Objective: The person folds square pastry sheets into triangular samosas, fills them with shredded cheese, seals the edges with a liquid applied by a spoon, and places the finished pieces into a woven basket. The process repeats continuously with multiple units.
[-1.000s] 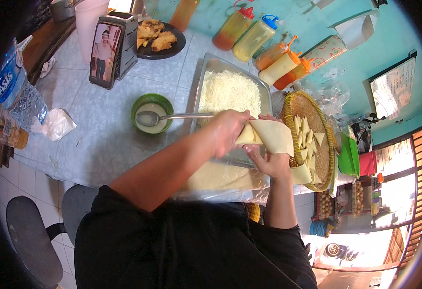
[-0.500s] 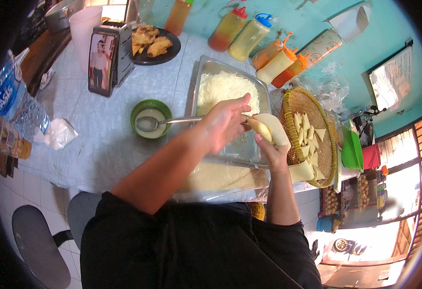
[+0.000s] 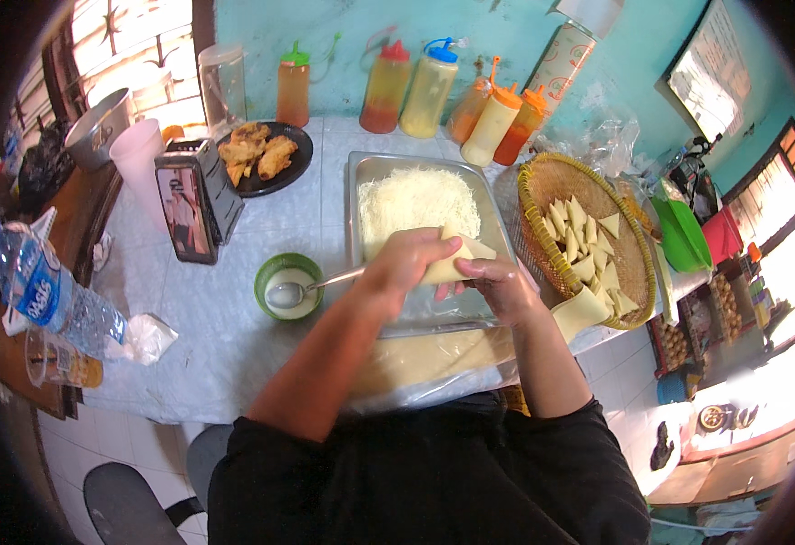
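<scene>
Over the steel tray, a pale pastry wrapper folded to a point is held between both hands. My left hand pinches its left side, thumb on top. On the other side, my right hand grips the near right edge with thumb and fingers. White shredded filling, like thin noodles, fills the far part of the tray. To the left, a green bowl holds whitish liquid and a metal spoon, whose handle runs toward my left wrist. Folded pastry triangles lie in a woven basket at the right.
Several squeeze bottles line the wall. A black plate of fried food, a propped phone and a water bottle stand at the left. Plastic-covered pale sheets lie before the tray, and a flat wrapper rests against the basket.
My left hand, earlier stretched out beside the wrapper, now pinches it. The wrapper has come left and been folded over, with my right hand still on it. The view has shifted.
</scene>
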Available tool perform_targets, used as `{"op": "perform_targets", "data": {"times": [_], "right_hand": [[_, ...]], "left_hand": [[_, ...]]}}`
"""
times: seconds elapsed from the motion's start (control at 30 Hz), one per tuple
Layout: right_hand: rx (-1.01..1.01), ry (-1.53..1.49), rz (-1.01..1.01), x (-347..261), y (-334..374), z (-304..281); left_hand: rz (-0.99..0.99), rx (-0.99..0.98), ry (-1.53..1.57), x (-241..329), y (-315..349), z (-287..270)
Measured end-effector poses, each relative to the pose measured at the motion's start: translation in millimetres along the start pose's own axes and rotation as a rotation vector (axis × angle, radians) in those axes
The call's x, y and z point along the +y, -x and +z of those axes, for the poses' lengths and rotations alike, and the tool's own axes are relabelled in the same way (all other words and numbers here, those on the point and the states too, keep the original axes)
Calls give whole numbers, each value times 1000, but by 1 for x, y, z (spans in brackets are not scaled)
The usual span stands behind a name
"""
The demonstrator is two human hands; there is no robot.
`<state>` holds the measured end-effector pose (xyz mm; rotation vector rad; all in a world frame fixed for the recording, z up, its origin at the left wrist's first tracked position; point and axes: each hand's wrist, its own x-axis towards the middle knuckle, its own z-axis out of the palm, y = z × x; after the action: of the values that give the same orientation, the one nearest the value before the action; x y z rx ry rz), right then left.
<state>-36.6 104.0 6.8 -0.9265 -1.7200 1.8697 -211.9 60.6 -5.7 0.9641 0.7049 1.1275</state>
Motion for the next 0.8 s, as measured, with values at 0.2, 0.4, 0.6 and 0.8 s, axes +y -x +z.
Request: {"op": "perform_targets", "data": {"times": [0.2,0.4,0.6,0.8], "right_hand": [[-21,13,26,-4,4,5],[-50,45,-15,6,-3,1],[73,73,-146,3,0,-19],[714,1088,-431,1,6,-2]], "left_hand": [[43,175,17,-4,-2,4],[16,224,91,8,5,12],[199,470,185,2,-1,10],[190,544,194,2,4,6]]}}
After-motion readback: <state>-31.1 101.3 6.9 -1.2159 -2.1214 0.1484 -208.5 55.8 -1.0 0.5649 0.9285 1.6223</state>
